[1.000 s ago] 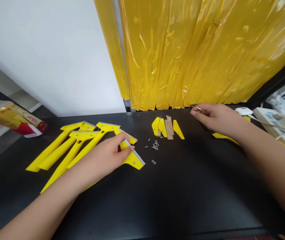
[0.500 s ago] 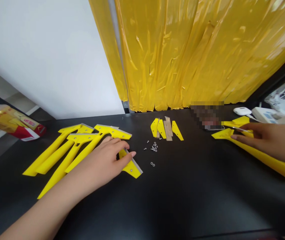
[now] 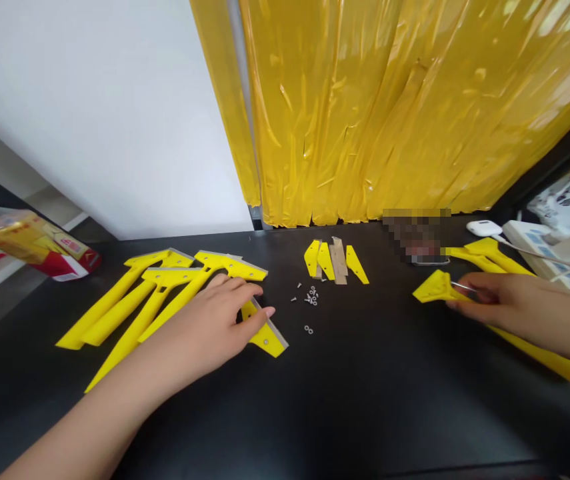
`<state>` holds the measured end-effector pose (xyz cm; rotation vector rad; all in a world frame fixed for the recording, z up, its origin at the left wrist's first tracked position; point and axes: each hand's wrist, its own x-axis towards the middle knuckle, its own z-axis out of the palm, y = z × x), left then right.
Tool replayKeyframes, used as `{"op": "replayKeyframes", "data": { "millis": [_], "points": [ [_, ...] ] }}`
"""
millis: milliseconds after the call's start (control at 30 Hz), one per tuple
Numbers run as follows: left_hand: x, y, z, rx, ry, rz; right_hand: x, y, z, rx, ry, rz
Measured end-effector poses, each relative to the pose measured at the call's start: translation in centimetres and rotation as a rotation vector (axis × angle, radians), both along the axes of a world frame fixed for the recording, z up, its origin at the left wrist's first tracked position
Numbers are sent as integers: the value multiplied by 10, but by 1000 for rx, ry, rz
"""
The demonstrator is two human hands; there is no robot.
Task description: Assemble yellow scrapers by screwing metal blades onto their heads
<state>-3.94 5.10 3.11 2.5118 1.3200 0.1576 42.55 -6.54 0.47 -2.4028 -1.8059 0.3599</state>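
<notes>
My left hand (image 3: 222,313) is curled over a yellow scraper (image 3: 268,340), which lies on the table with its grey blade edge and a screw showing. Its handle is hidden under the hand and forearm. More yellow scrapers (image 3: 115,293), blades fitted, lie left of this hand. My right hand (image 3: 495,293) grips a yellow scraper handle (image 3: 432,288) near its head, which shows no blade. A thin metal shaft (image 3: 463,288) sticks out from the same fingers; what tool it belongs to is hidden. Other yellow handles (image 3: 487,250) lie behind this hand.
Yellow clamp plates (image 3: 357,265) and brown-wrapped blades (image 3: 337,260) lie mid-table. Small screws and nuts (image 3: 311,297) are piled before them, with two loose nuts (image 3: 309,330) nearer. A drink bottle (image 3: 39,243) lies at left; a white power strip (image 3: 539,243) sits at right.
My right hand has closed on the scraper handle, and its head has been raised and shifted slightly left and nearer. The left hand keeps its place on the scraper; the view has shifted slightly.
</notes>
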Motion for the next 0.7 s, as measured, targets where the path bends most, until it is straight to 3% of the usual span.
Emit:
{"op": "replayKeyframes", "data": {
  "millis": [67,133,200,267,333,400,467,600,700],
  "points": [
    [7,-7,6,53,-142,-33,-27,-2,12,-87,484,84],
    [17,-21,13,45,-380,-79,-63,-3,22,-118,990,64],
    [26,-41,16,-181,-614,-92,-103,1,29,-115,1388,74],
    [35,-61,13,-535,-791,-82,-143,8,32,-130,1558,109],
    [42,-77,6,-826,-923,-57,-178,17,31,-150,1544,149],
    [48,-85,-2,-1005,-992,-6,-202,23,27,-92,1503,161],
    [54,-85,-10,-1080,-1131,71,-214,26,24,-107,1519,182],
    [61,-76,-14,-1177,-1244,322,-202,34,26,-206,1426,298],
    [61,-71,-10,-1180,-1245,418,-169,54,28,51,1017,326]
  ]
}}
